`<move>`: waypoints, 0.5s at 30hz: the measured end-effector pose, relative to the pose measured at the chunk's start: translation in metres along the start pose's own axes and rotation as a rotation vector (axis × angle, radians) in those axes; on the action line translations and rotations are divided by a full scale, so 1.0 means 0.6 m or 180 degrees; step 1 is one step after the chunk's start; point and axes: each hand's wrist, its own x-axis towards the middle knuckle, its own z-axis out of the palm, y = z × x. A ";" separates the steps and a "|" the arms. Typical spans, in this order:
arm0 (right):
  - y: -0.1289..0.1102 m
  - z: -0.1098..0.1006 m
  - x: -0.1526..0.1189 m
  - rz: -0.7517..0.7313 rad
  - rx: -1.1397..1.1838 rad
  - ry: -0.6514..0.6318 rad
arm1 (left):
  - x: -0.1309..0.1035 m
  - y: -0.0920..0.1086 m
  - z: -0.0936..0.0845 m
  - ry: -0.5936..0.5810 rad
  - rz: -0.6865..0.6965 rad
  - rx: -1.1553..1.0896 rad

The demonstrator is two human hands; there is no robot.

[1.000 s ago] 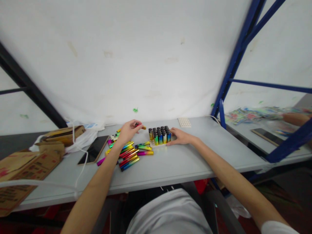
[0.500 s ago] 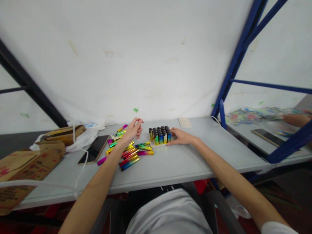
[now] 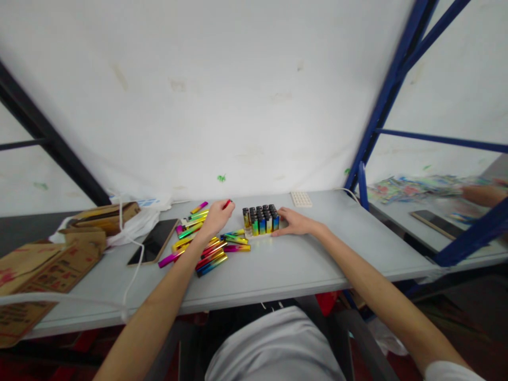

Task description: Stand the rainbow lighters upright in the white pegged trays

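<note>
My left hand (image 3: 219,216) is closed above the loose pile, with the red end of a small object (image 3: 227,203) showing between thumb and fingers. Several shiny multicoloured tubes (image 3: 212,254) lie in a heap under and around the left wrist. To the right of that hand, black-topped lighters (image 3: 262,219) stand upright in rows in a pale holder (image 3: 260,236). My right hand (image 3: 291,222) rests on the table with its fingertips against the holder's right side, thumb at the front corner and fingers behind.
A phone (image 3: 154,242) and a white cable (image 3: 135,275) lie left of the pile, beside cardboard boxes (image 3: 51,264). A white perforated tray (image 3: 301,199) sits near the wall. Beyond the blue frame (image 3: 361,180), another person's hand (image 3: 482,194) appears over a neighbouring table.
My left hand has turned and shifted slightly down, and the red end now shows above its fingertips. My right hand has stayed at the holder.
</note>
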 end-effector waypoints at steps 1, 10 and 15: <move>0.000 0.000 0.000 0.0001 -0.0004 0.0000 | 0.000 0.001 0.000 0.0004 0.0023 0.0019; 0.001 0.000 0.000 -0.0022 0.0014 -0.0003 | -0.007 0.010 -0.003 -0.0192 0.0145 -0.0202; 0.001 0.000 -0.001 -0.0021 0.0043 0.0009 | -0.010 0.011 0.001 -0.0151 0.0111 -0.0401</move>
